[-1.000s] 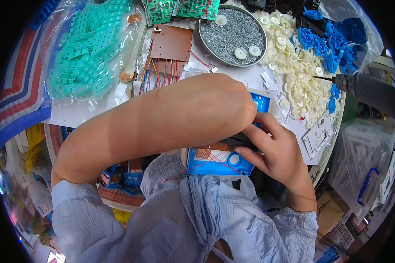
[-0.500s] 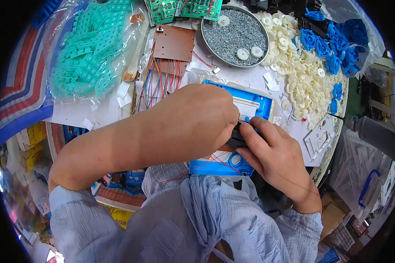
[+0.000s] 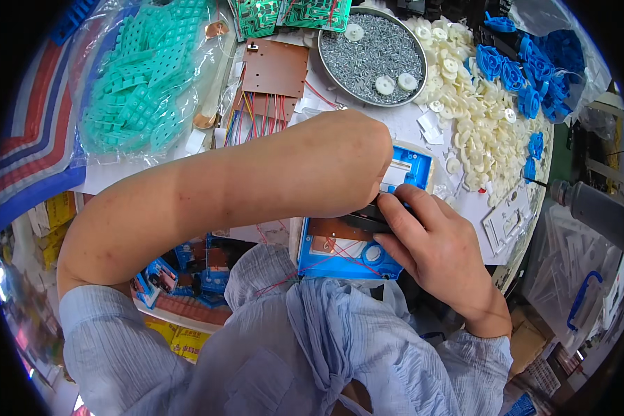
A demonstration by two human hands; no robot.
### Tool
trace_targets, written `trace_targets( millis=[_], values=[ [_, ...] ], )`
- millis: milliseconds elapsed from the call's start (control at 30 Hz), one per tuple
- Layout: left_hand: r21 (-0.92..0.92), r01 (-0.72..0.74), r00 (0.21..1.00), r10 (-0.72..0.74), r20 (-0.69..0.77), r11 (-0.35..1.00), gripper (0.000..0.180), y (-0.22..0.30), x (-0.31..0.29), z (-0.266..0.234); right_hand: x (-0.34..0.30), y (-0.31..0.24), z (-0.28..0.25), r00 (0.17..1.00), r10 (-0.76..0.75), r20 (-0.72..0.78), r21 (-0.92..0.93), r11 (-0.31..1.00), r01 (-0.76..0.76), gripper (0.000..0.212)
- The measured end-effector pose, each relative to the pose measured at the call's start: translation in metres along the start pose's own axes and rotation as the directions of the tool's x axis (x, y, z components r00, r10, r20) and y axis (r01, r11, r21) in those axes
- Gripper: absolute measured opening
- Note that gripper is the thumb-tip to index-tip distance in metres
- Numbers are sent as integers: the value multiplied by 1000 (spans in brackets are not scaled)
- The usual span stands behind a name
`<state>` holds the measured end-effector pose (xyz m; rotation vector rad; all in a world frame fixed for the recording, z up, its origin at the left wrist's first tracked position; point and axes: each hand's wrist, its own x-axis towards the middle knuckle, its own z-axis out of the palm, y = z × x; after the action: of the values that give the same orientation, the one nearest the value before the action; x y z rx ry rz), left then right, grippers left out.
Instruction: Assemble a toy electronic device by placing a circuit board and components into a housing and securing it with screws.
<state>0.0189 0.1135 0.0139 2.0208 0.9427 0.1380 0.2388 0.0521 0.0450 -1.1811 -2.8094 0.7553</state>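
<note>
A blue plastic casing (image 3: 388,269) lies in front of me at the table's near edge, with a brown circuit board (image 3: 333,229) and thin red wires in it. Across its middle sits a black part (image 3: 367,220), mostly covered. My right hand (image 3: 440,239) is closed on the black part's right end, thumb below and fingers above. From the left, my left hand (image 3: 357,163) bends over the casing's upper half; its fingers are hidden behind the back of the hand, close to the right fingertips.
A round tray of small screws (image 3: 322,62) stands beyond my hands. Cream plastic discs (image 3: 464,90) and blue parts (image 3: 534,66) heap at right. A bag of green keypads (image 3: 139,90) and a wired brown board (image 3: 274,66) lie left. A grey powered screwdriver (image 3: 589,208) juts in right.
My left wrist and forearm have shifted up and right, turning so the fingers are covered. More of the black part and brown board shows. The right hand has barely moved.
</note>
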Motion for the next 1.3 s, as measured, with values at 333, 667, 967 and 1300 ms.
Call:
trace_targets(
  millis=[333, 667, 967, 1300],
  values=[
    [57, -113, 993, 113, -14, 992, 19, -8, 3, 5, -5, 11, 12, 987, -18, -162, 148, 988, 42, 58],
    [664, 134, 900, 190, -393, 736, 17, -60, 89, -29, -16, 17, 26, 974, 38, -224, 278, 960, 27, 63],
    [721, 89, 923, 215, -319, 687, 18, -58, 83, -27, -54, 32, -8, 870, 139, -474, 243, 970, -23, 51],
    [428, -292, 780, 472, -411, 855, 13, 2, 18, 1, -16, 97, -106, 861, -160, -482, 772, 388, 504, 59]
  ],
)
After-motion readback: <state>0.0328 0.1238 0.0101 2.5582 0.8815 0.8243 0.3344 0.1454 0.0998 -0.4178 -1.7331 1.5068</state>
